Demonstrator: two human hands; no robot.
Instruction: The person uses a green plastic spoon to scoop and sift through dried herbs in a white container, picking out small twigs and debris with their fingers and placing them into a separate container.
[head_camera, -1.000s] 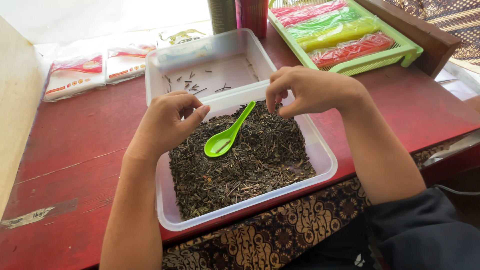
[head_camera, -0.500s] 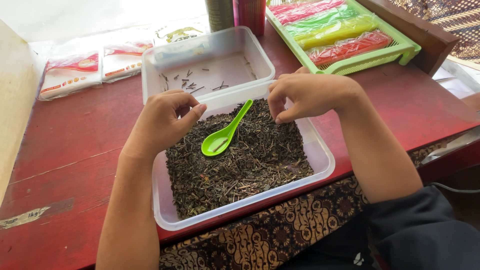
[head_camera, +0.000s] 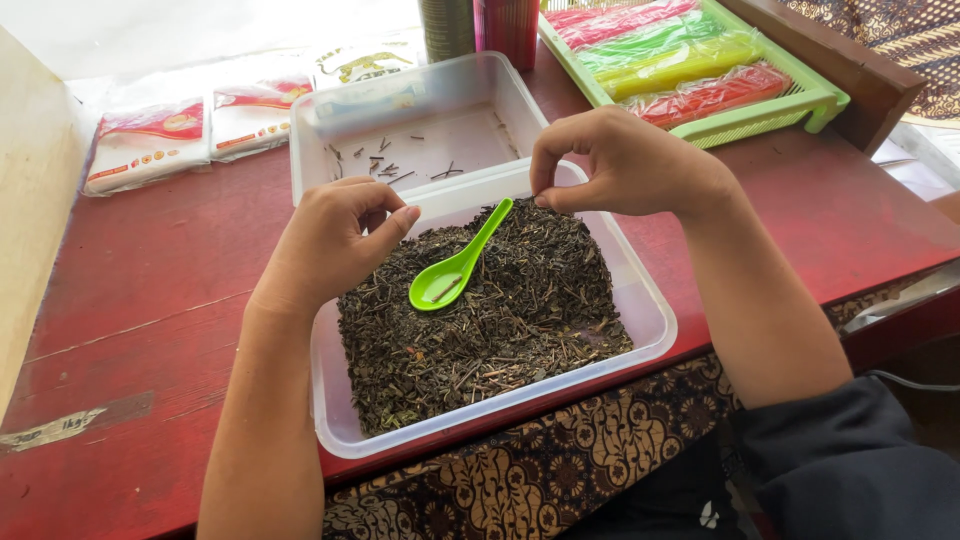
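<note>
A clear plastic tray (head_camera: 652, 330) at the table's front edge is filled with dark dried tea leaves (head_camera: 500, 310). A bright green plastic spoon (head_camera: 455, 265) lies on the leaves, its bowl toward me. My left hand (head_camera: 335, 240) hovers over the tray's left side with the fingers curled in a pinch; whether anything is between them is too small to tell. My right hand (head_camera: 625, 160) is raised over the tray's far right corner, thumb and forefinger pinched together. Behind stands a second clear tray (head_camera: 310, 150) holding several loose stems.
A green basket (head_camera: 800, 105) with red, green and yellow packets stands at the back right. White sachets (head_camera: 150, 140) lie at the back left. Two cylindrical tins (head_camera: 480, 25) stand behind the trays. The red wooden table (head_camera: 150, 290) has a patterned cloth along its front.
My right hand has lifted slightly from the leaves and stays pinched. My left hand holds its place over the tray's left side. The spoon has not moved.
</note>
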